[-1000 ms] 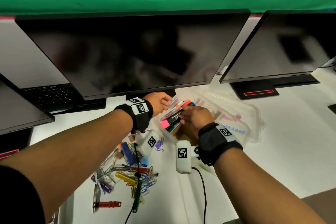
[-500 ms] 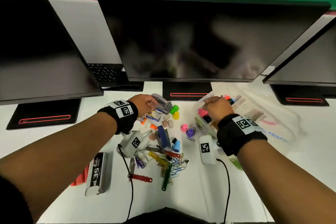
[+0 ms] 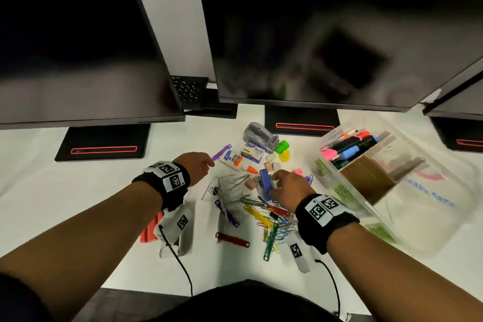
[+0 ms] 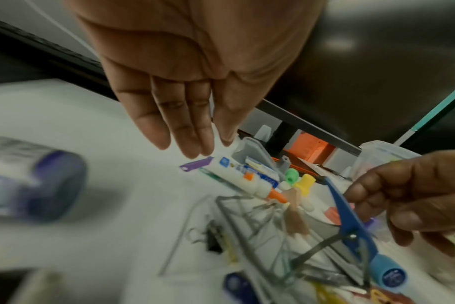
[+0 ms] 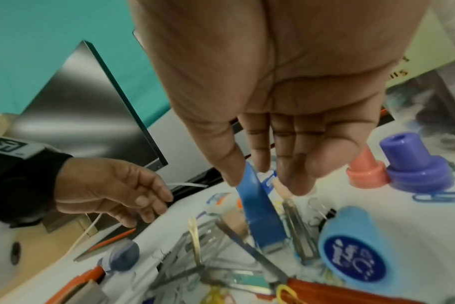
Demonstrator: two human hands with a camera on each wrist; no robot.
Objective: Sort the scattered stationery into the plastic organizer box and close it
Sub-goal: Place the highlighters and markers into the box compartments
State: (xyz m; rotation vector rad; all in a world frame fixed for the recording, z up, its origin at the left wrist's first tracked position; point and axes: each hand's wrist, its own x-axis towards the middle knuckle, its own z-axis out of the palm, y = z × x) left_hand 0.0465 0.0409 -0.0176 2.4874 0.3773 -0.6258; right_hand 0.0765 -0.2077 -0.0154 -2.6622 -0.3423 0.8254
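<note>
Item: blue stapler (image 3: 264, 183), standing tilted in the scattered heap on the white surface (image 3: 78, 204), just left of the organizer box (image 3: 392, 191). It is pinched at its upper arm between thumb and fingertips of the right hand (image 3: 288, 188); whether it is yet lifted clear cannot be told.

Adjacent: loose metal fasteners (image 3: 232, 188), erasers (image 3: 270, 166) and coloured paper clips (image 3: 281, 226), lying against and under the stapler.

Left hand (image 3: 196, 168): fingers relaxed and nearly straight, nothing held, tips just beside a purple fastener strip (image 3: 221, 152) and a glue bottle (image 3: 236, 161).

Box: lid open, markers (image 3: 347, 148) already filed in the far compartment; a brown compartment lies nearer.

Handling note: a straight upward lift is judged best, so that the wire fasteners are not dragged along; a firmer grip lower on the body is advised before the carry to the box.
</note>
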